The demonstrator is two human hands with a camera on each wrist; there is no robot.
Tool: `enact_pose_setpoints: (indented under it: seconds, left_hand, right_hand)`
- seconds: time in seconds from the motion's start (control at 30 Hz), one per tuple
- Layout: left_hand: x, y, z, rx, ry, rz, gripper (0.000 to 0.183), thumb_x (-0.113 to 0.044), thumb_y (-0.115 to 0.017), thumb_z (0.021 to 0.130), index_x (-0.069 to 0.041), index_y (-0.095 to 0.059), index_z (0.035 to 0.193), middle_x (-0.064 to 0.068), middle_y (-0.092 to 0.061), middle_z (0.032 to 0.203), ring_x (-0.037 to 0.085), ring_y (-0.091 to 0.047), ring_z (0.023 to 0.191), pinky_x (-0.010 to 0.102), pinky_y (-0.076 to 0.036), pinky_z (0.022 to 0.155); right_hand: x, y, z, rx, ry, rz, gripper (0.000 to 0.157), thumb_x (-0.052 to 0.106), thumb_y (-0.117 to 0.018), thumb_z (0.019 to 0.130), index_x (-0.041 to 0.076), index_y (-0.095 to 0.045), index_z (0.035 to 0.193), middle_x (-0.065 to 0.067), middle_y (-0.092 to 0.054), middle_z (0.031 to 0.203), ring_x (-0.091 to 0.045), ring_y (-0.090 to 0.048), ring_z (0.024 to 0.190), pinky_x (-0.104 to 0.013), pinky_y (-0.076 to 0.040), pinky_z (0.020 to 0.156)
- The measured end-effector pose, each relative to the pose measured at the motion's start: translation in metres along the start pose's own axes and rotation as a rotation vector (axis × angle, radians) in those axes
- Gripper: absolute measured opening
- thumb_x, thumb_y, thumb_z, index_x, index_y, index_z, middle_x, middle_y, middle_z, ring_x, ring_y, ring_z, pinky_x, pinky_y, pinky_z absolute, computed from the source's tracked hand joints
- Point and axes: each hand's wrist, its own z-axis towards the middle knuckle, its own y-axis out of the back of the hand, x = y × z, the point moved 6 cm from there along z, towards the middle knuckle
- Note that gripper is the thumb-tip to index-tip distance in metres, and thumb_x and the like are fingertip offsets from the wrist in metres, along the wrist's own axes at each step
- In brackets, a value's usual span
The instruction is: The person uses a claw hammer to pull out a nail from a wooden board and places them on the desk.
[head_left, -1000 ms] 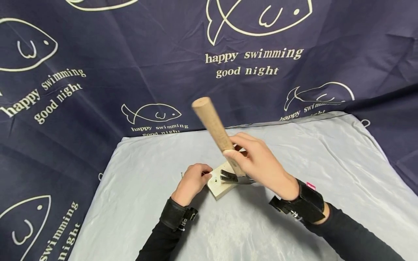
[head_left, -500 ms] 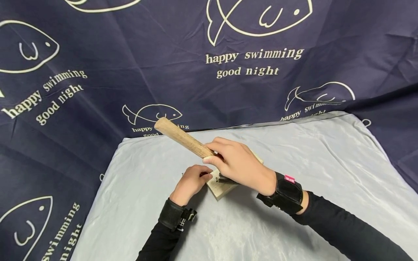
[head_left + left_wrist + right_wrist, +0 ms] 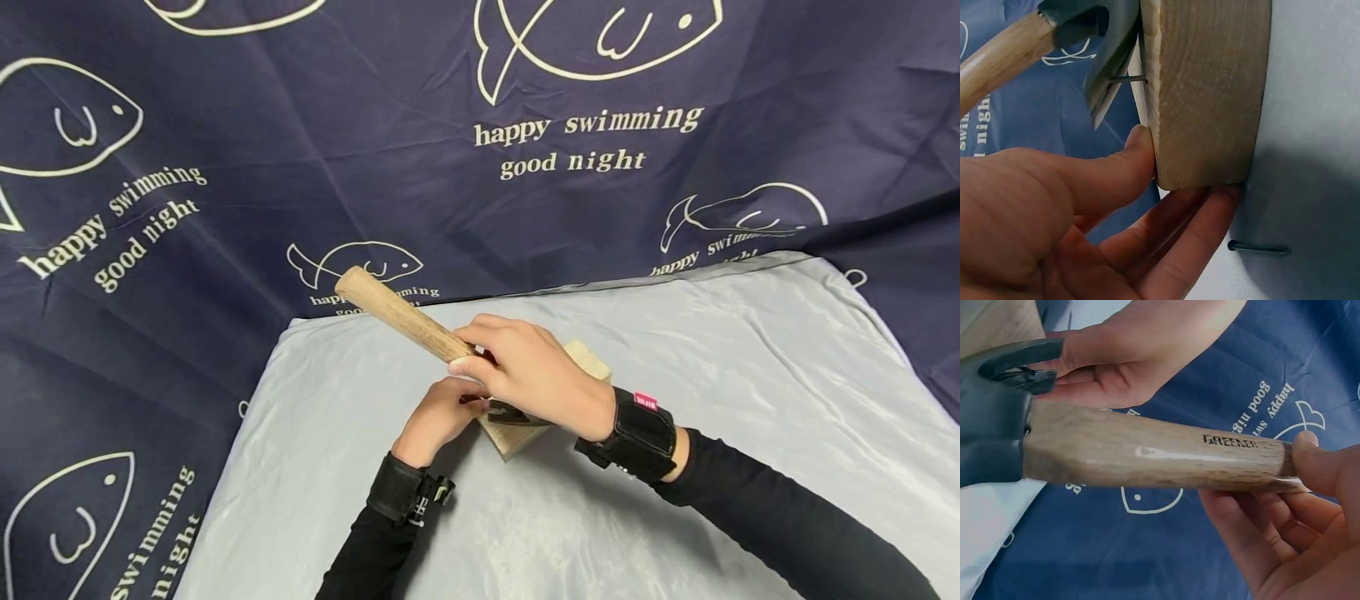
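In the head view we see a person's right hand (image 3: pixel 536 379) grasping a hammer (image 3: pixel 401 315), the thumb on one side of its wooden handle and the fingers on the other. The handle slants, its free end toward the far left; the dark claw (image 3: pixel 512 414) sits low, over the wooden block (image 3: pixel 510 442).

The left hand (image 3: pixel 435 417) grasps the near-left end of that block — in the left wrist view we find the thumb against the face from which a nail (image 3: pixel 1129 79) sticks out, and fingers at the block's end. The nail's shank reaches the claw, though we cannot tell how deep in the slot it sits. A second nail (image 3: pixel 1261 249) lies loose on the pale cloth (image 3: pixel 750 350), near those fingers.

From the right wrist we read "GREENER" on the handle, the last letters hard to make out. Both wrists wear black bands (image 3: pixel 643 433) below dark sleeves (image 3: pixel 795 521). Behind, we see a navy backdrop (image 3: pixel 525 233) with white fish outlines and "happy swimming good night".
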Motion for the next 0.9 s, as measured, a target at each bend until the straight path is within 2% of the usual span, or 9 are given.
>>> enact_pose_setpoints:
  seconds: [0.17,0.3,0.4,0.57,0.73,0.9]
  left_hand:
    - [0.001,-0.002,0.002,0.002,-0.008,0.008,0.022,-0.005,-0.065,0.098,-0.016,-0.082,0.105,0.002,-0.078,0.106,0.018,-0.07,0.095,0.032,-0.053,0.081]
    - [-0.002,-0.002,0.002,-0.005,-0.029,0.027,0.023,-0.003,-0.064,0.098,-0.013,-0.082,0.108,0.004,-0.078,0.107,0.019,-0.069,0.094,0.034,-0.053,0.081]
    - [-0.004,-0.001,0.002,-0.014,-0.038,0.048,0.024,-0.001,-0.064,0.097,-0.009,-0.081,0.111,0.007,-0.078,0.109,0.024,-0.071,0.1,0.039,-0.056,0.086]
    - [-0.005,-0.002,0.002,0.007,0.008,0.054,0.023,-0.001,-0.065,0.097,-0.006,-0.079,0.114,0.009,-0.077,0.113,0.029,-0.071,0.108,0.044,-0.057,0.092]
    - [-0.005,-0.002,0.003,0.033,0.023,0.067,0.021,-0.004,-0.066,0.098,-0.007,-0.08,0.113,0.008,-0.077,0.111,0.027,-0.071,0.102,0.041,-0.057,0.087]
    - [-0.005,-0.001,0.004,0.039,0.034,0.068,0.019,-0.006,-0.067,0.098,-0.009,-0.081,0.11,0.005,-0.078,0.11,0.025,-0.07,0.106,0.04,-0.056,0.088]
  right_hand:
    - [0.0,0.001,0.001,-0.004,-0.011,0.036,0.018,0.038,-0.067,0.101,0.023,-0.072,0.11,0.012,-0.058,0.088,-0.004,-0.05,0.072,-0.024,-0.045,0.063]
    - [-0.001,0.004,0.0,-0.018,-0.009,0.052,0.02,0.036,-0.068,0.101,0.022,-0.073,0.114,0.011,-0.06,0.087,-0.005,-0.05,0.071,-0.025,-0.044,0.062]
    - [-0.004,0.006,-0.001,-0.033,-0.01,0.074,0.022,0.034,-0.068,0.101,0.021,-0.073,0.118,0.01,-0.061,0.089,-0.004,-0.051,0.071,-0.025,-0.044,0.062]
    - [-0.01,0.011,-0.006,-0.045,-0.034,0.113,0.023,0.032,-0.069,0.101,0.022,-0.073,0.121,0.011,-0.062,0.091,-0.003,-0.055,0.074,-0.025,-0.048,0.064]
    - [-0.017,0.018,-0.015,-0.069,-0.082,0.178,0.019,0.031,-0.072,0.099,0.025,-0.074,0.116,0.014,-0.065,0.095,-0.002,-0.062,0.08,-0.025,-0.052,0.068]
    - [-0.018,0.021,-0.022,-0.098,-0.054,0.195,0.018,0.031,-0.072,0.098,0.024,-0.073,0.116,0.014,-0.064,0.095,0.0,-0.063,0.082,-0.024,-0.053,0.069]
